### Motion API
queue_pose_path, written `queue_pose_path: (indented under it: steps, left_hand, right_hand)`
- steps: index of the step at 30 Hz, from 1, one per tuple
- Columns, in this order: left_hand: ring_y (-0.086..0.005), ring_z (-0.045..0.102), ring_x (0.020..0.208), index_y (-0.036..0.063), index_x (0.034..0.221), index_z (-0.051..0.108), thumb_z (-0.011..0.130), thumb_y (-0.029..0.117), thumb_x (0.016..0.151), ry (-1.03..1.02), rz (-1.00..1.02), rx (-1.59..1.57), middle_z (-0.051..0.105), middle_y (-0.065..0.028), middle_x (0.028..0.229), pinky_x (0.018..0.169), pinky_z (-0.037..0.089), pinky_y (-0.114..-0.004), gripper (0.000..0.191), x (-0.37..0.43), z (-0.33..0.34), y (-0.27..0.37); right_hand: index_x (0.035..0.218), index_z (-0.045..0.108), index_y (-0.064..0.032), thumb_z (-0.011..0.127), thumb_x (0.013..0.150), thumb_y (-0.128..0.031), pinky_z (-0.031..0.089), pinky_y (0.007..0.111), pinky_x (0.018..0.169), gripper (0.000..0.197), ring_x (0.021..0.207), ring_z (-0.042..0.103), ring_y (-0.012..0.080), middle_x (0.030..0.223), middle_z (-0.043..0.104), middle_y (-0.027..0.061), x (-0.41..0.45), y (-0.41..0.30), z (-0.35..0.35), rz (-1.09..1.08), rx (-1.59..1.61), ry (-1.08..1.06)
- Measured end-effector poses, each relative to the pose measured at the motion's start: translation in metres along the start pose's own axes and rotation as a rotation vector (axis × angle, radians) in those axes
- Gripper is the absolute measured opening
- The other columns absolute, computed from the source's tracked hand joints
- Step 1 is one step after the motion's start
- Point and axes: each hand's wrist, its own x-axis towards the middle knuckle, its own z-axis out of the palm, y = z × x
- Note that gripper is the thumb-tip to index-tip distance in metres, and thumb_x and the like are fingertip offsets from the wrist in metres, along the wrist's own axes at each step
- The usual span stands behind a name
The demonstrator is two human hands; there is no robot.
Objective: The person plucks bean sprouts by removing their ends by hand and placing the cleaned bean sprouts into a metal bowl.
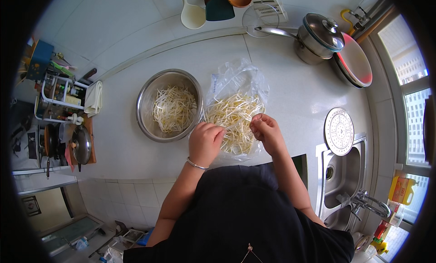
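A pile of bean sprouts (235, 109) lies on a crumpled clear plastic bag (240, 74) right before me. Over the pile's left side is my left hand (207, 138), with a bracelet at its wrist; thumb and forefinger pinch what looks like a pale bean sprout. My right hand (267, 132) hovers at the pile's right edge, fingertips drawn together; anything between them is too small to make out. Left of the bag stands a stainless steel bowl (144, 126) with more bean sprouts (174, 108) inside. My left hand is close to the bowl's lower right rim.
A sink (342, 176) with a tap (369, 203) is at right, a perforated steamer plate (340, 131) by its far edge. Behind stand a lidded saucepan (315, 41) and a basin (356, 60). A spice rack (63, 96) and pan lid (81, 145) occupy the left.
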Motion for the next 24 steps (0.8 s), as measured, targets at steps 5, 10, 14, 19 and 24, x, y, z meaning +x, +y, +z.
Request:
queue_pose_path:
  steps: [5,10,14,19,24]
  left_hand:
    - [-0.0081,0.053,0.061,-0.0003,0.083,0.065,0.064,0.011,0.081,-0.066,-0.457,-0.686,0.062,-0.0041,0.073,0.056,0.042,-0.020,0.012,-0.011,0.008,-0.018]
    - [-0.0050,0.052,0.066,0.0001,0.086,0.065,0.065,0.011,0.080,-0.218,-0.773,-1.260,0.061,-0.0006,0.073,0.060,0.039,-0.017,0.012,-0.006,0.005,-0.015]
    - [-0.0051,0.053,0.069,0.0008,0.087,0.064,0.066,0.011,0.080,-0.184,-0.804,-1.328,0.061,-0.0003,0.074,0.062,0.039,-0.016,0.012,-0.009,0.010,-0.011]
    - [-0.0063,0.054,0.068,-0.0001,0.086,0.064,0.067,0.009,0.079,-0.087,-0.687,-1.196,0.061,0.0001,0.075,0.063,0.043,-0.019,0.011,-0.007,0.012,-0.004]
    - [-0.0080,0.055,0.070,0.0000,0.085,0.064,0.066,0.003,0.077,-0.021,-0.485,-0.808,0.061,-0.0026,0.077,0.061,0.044,-0.021,0.009,-0.011,0.014,-0.007]
  right_hand:
    - [0.090,0.057,-0.0054,0.051,0.087,-0.014,0.026,0.017,0.045,0.011,0.053,0.037,0.0027,0.071,0.052,-0.0010,-0.001,-0.001,-0.023,0.041,0.101,-0.102]
    - [0.095,0.059,-0.0048,0.055,0.087,-0.019,0.029,0.015,0.050,0.017,0.058,0.039,0.0021,0.075,0.055,-0.0021,0.003,0.011,-0.008,0.083,0.048,-0.108]
    - [0.096,0.060,-0.0046,0.059,0.085,-0.020,0.030,0.016,0.051,0.019,0.060,0.040,0.0017,0.076,0.055,-0.0030,0.007,0.013,0.008,0.095,0.050,-0.150]
    - [0.093,0.060,-0.0059,0.064,0.082,-0.019,0.030,0.016,0.050,0.017,0.057,0.038,0.0013,0.070,0.051,-0.0059,0.006,0.009,0.019,0.047,-0.064,-0.177]
    - [0.087,0.059,-0.0062,0.064,0.083,-0.020,0.030,0.016,0.050,0.016,0.058,0.039,0.0009,0.069,0.050,-0.0068,0.004,0.006,0.027,0.002,-0.147,-0.124]
